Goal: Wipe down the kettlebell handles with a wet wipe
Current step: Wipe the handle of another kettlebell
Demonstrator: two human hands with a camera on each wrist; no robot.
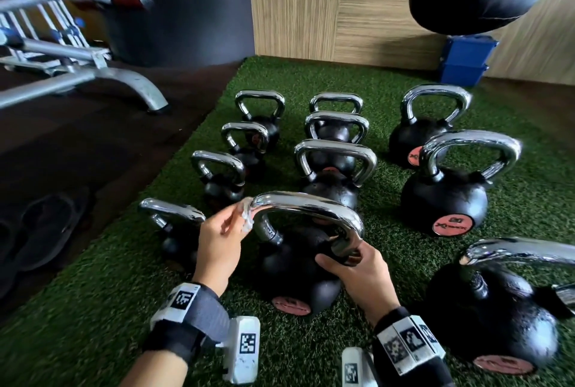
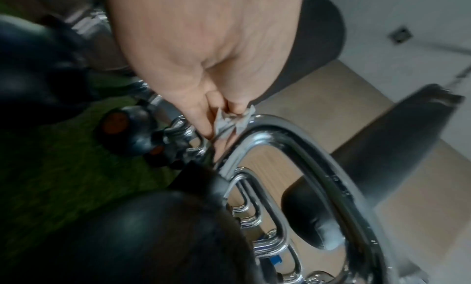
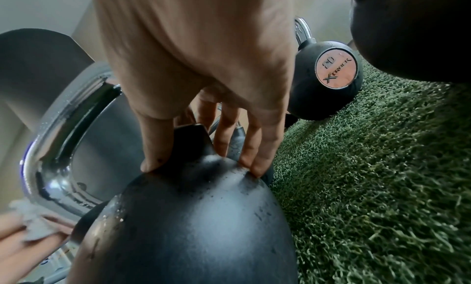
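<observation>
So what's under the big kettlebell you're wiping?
Green turf lies all around the kettlebell, so it seems to sit on that. The patch right beneath is hidden by its black body.

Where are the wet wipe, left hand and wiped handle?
wet wipe [image 1: 247,220], head view, crumpled white wad.
left hand [image 1: 217,242], head view, back of the hand.
wiped handle [image 1: 306,204], head view, top of the arch.

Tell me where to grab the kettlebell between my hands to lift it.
Take the handle at the middle of its top bar, from above, palm down. It arches up over the kettlebell, and its open loop gives room beneath. The left hand pinches the wipe at the left bend, the right hand grips the right base; the middle is free.
</observation>
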